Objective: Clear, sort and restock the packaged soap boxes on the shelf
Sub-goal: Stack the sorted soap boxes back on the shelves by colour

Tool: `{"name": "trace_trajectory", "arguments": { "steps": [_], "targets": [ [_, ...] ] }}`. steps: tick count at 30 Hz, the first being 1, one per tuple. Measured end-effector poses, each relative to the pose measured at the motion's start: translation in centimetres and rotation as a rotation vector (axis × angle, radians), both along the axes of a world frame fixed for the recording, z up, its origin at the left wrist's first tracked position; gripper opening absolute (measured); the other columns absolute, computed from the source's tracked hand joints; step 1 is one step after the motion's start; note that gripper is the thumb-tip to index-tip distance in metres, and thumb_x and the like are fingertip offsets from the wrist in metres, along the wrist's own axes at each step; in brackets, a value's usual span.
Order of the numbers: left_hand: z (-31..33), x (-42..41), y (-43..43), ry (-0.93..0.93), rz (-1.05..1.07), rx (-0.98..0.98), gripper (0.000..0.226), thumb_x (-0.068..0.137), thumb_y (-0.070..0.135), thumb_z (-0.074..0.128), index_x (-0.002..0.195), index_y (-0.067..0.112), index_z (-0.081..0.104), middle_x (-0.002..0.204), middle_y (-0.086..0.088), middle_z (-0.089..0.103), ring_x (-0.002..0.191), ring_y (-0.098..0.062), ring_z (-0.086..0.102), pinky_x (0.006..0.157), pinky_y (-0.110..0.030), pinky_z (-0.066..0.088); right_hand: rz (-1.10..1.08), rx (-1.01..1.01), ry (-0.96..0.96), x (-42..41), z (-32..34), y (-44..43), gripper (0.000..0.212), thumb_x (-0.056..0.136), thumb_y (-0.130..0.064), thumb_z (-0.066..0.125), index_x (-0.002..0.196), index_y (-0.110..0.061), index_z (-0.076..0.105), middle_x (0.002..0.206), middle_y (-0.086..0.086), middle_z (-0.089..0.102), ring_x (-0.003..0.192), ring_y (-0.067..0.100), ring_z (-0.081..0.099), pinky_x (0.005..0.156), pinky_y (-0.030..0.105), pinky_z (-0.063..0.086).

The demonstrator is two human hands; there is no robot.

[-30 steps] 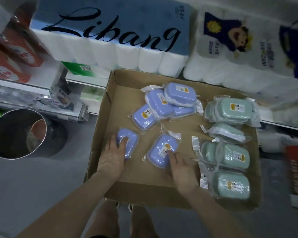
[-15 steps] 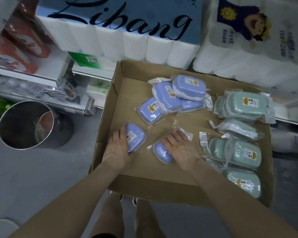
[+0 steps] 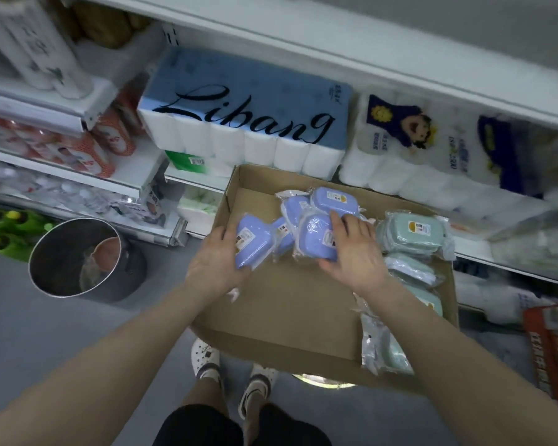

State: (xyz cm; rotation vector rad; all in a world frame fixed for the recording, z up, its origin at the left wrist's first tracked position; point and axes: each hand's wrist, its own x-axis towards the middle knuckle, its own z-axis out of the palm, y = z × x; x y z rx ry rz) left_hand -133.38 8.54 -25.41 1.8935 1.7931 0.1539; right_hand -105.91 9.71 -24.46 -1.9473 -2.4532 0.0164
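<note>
Shelf [image 3: 303, 43] with cardboard tray [image 3: 287, 304] before it. Green soap boxes [image 3: 413, 233] line the tray's right side; a blue pile [image 3: 332, 199] sits at rear centre. Left hand [image 3: 218, 262] grips one blue soap box [image 3: 248, 244], fingers curled round it; right hand [image 3: 356, 255] clasps a second blue box [image 3: 314, 235] (clear-wrapped), both just beside the pile.

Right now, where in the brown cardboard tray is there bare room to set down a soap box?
The widest bare patch of the brown cardboard tray is its near half, bordered by the near wall and the mint-green wrapped soap boxes on the right. A smaller one is the far left corner. The far middle is crowded with blue wrapped soap boxes.
</note>
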Motion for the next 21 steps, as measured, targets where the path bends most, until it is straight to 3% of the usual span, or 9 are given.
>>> {"name": "trace_trajectory", "arguments": {
  "steps": [4, 9, 13, 15, 18, 21],
  "targets": [
    [5.5, -1.6, 1.8, -0.008, 0.013, 0.158, 0.095, 0.074, 0.034, 0.07, 0.152, 0.017, 0.018, 0.139, -0.013, 0.04, 0.125, -0.033, 0.042, 0.101, -0.042, 0.04, 0.052, 0.145, 0.018, -0.9, 5.6, 2.6, 0.099, 0.064, -0.054, 0.077, 0.141, -0.002, 0.043, 0.114, 0.018, 0.056, 0.1, 0.038, 0.057, 0.089, 0.05, 0.047],
    [12.5, -5.5, 4.9, -0.065, 0.083, 0.373, 0.093, 0.071, 0.03, 0.072, 0.15, 0.016, 0.025, 0.135, -0.012, 0.044, 0.121, -0.031, 0.045, 0.097, -0.038, 0.04, 0.12, 0.273, 0.017, -2.7, 12.7, 6.0, 0.1, 0.073, -0.064, 0.063, 0.149, -0.006, 0.033, 0.125, 0.014, 0.051, 0.111, 0.034, 0.051, 0.095, 0.048, 0.042],
    [17.5, -9.1, 8.4, -0.104, 0.114, 0.514, 0.091, 0.066, 0.037, 0.063, 0.148, 0.018, 0.028, 0.135, -0.012, 0.043, 0.12, -0.031, 0.047, 0.098, -0.041, 0.042, 0.116, 0.38, 0.047, -5.2, 18.1, 9.3, 0.099, 0.075, -0.07, 0.048, 0.149, -0.006, 0.033, 0.124, 0.015, 0.052, 0.109, 0.035, 0.05, 0.091, 0.047, 0.042],
    [19.6, -10.7, 10.5, -0.115, 0.115, 0.576, 0.089, 0.065, 0.035, 0.064, 0.146, 0.018, 0.03, 0.133, -0.013, 0.042, 0.115, -0.032, 0.05, 0.094, -0.042, 0.045, 0.117, 0.422, 0.065, -6.6, 20.4, 11.3, 0.097, 0.076, -0.068, 0.052, 0.149, -0.005, 0.033, 0.124, 0.016, 0.052, 0.107, 0.037, 0.051, 0.088, 0.047, 0.043],
    [22.4, -12.9, 14.4, -0.138, 0.09, 0.633, 0.087, 0.062, 0.038, 0.059, 0.142, 0.015, 0.036, 0.134, -0.013, 0.042, 0.12, -0.03, 0.047, 0.101, -0.038, 0.041, 0.083, 0.45, 0.147, -8.8, 23.3, 14.1, 0.096, 0.075, -0.059, 0.069, 0.149, -0.01, 0.033, 0.124, 0.014, 0.053, 0.107, 0.037, 0.051, 0.089, 0.047, 0.042],
    [24.6, -15.0, 19.1, -0.075, 0.022, 0.668, 0.086, 0.062, 0.038, 0.06, 0.141, 0.013, 0.037, 0.137, -0.012, 0.044, 0.126, -0.03, 0.044, 0.105, -0.038, 0.037, 0.012, 0.443, 0.233, -10.8, 25.3, 17.1, 0.089, 0.072, -0.055, 0.075, 0.143, -0.016, 0.038, 0.124, 0.009, 0.055, 0.108, 0.033, 0.053, 0.092, 0.044, 0.042]
  ]
}}
